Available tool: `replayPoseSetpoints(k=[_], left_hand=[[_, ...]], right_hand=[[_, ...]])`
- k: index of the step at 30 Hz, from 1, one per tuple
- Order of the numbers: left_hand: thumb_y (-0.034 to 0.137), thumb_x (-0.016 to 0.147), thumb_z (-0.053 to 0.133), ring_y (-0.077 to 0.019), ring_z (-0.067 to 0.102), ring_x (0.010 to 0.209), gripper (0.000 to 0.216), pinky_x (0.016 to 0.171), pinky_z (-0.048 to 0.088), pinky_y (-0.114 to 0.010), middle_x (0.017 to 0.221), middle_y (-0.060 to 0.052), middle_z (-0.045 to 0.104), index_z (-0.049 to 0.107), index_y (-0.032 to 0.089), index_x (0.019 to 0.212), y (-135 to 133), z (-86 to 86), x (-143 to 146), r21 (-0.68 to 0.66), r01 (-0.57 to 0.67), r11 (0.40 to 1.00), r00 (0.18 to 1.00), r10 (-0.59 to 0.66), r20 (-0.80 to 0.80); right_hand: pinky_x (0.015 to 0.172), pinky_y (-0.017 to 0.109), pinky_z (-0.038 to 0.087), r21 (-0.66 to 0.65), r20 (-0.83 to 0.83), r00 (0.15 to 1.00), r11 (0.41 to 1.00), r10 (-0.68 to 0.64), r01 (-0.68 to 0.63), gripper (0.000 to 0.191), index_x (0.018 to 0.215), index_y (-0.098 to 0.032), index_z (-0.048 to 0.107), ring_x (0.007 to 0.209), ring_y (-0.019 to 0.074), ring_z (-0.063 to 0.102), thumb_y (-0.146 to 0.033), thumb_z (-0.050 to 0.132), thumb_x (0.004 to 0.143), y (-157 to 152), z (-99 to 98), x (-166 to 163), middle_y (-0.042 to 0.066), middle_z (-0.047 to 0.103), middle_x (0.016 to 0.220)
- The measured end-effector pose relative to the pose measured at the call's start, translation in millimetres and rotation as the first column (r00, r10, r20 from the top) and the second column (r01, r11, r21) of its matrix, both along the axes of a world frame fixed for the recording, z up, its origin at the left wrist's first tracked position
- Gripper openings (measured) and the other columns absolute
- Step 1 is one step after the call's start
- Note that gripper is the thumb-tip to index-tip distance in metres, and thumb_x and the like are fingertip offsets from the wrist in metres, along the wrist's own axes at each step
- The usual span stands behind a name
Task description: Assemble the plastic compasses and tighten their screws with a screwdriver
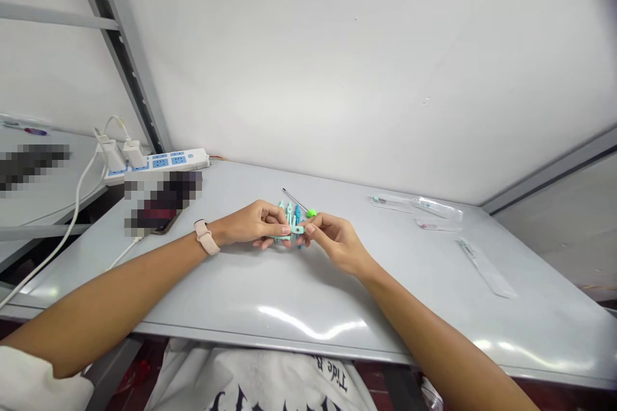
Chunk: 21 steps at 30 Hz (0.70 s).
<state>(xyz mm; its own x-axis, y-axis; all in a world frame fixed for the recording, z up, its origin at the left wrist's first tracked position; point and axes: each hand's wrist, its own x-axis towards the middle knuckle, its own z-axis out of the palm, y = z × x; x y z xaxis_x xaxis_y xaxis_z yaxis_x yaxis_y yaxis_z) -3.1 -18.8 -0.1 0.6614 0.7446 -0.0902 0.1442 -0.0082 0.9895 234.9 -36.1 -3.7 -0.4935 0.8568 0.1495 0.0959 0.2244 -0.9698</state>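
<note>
Both hands meet over the middle of the table around a small mint-green plastic piece [297, 230] with a small hole at its end. My left hand [267, 223], a pale watch strap at its wrist, is closed with thumb and fingers pinching the piece's left side. On the right end, the thumb and fingertips of my right hand [335, 241] close on it. Just behind lie further slim mint-green pieces [289, 210] and a blue one [297, 213], partly hidden by the fingers. A thin screwdriver [295, 198] with a bright green handle end lies beyond them.
A white power strip [176, 159] with plugged-in chargers stands at the back left. In front of it lies a phone [166, 221] on a white cable, partly blurred out. Several clear plastic sleeves [486, 270] lie on the right. A white wall rises behind the grey table [216, 295].
</note>
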Motion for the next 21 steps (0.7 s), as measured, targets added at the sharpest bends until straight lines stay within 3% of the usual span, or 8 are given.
replayPoseSetpoints(k=[6, 12, 16, 21], left_hand=[[0.053, 0.087, 0.074, -0.0065, 0.054, 0.049, 0.04, 0.044, 0.04, -0.021, 0.089, -0.01, 0.077, 0.066, 0.014, 0.088, -0.2, 1.5, 1.7, -0.001, -0.01, 1.0, 1.0, 0.01, 0.007], [0.052, 0.086, 0.075, -0.0086, 0.053, 0.051, 0.039, 0.048, 0.044, -0.022, 0.064, 0.001, 0.062, 0.064, 0.015, 0.093, 2.1, 3.1, 0.4, 0.028, -0.141, 0.99, 0.99, 0.14, 0.031], [0.049, 0.083, 0.079, -0.0083, 0.052, 0.053, 0.039, 0.048, 0.042, -0.022, 0.068, 0.002, 0.06, 0.063, 0.016, 0.096, 4.2, 2.1, 0.3, 0.019, -0.217, 0.976, 0.975, 0.215, 0.058], [0.049, 0.084, 0.077, -0.0091, 0.051, 0.055, 0.038, 0.05, 0.042, -0.022, 0.066, 0.002, 0.057, 0.063, 0.015, 0.096, 3.0, 3.3, 0.8, 0.01, -0.227, 0.974, 0.973, 0.226, 0.039]], right_hand=[[0.077, 0.037, 0.055, 0.011, 0.026, 0.999, 0.999, -0.042, 0.042, 0.041, 0.079, -0.021, 0.066, 0.075, 0.0193, 0.068, -0.06, 0.068, 0.091, -0.1, 0.9, 1.0, 0.004, 0.073, 0.077], [0.074, 0.037, 0.055, 0.032, 0.013, 0.991, 0.991, -0.134, 0.134, 0.044, 0.086, -0.022, 0.068, 0.075, 0.0195, 0.069, -0.064, 0.061, 0.094, 2.0, -2.0, 2.3, 0.007, 0.076, 0.091], [0.071, 0.036, 0.053, 0.069, 0.022, 0.978, 0.976, -0.209, 0.207, 0.042, 0.084, -0.021, 0.068, 0.072, 0.0182, 0.066, -0.061, 0.063, 0.094, 3.7, -5.0, 4.8, 0.007, 0.074, 0.089], [0.064, 0.033, 0.048, 0.105, 0.069, 0.962, 0.961, -0.264, 0.256, 0.043, 0.083, -0.02, 0.066, 0.067, 0.0171, 0.062, -0.062, 0.061, 0.094, 4.6, -4.8, 7.7, 0.006, 0.073, 0.083]])
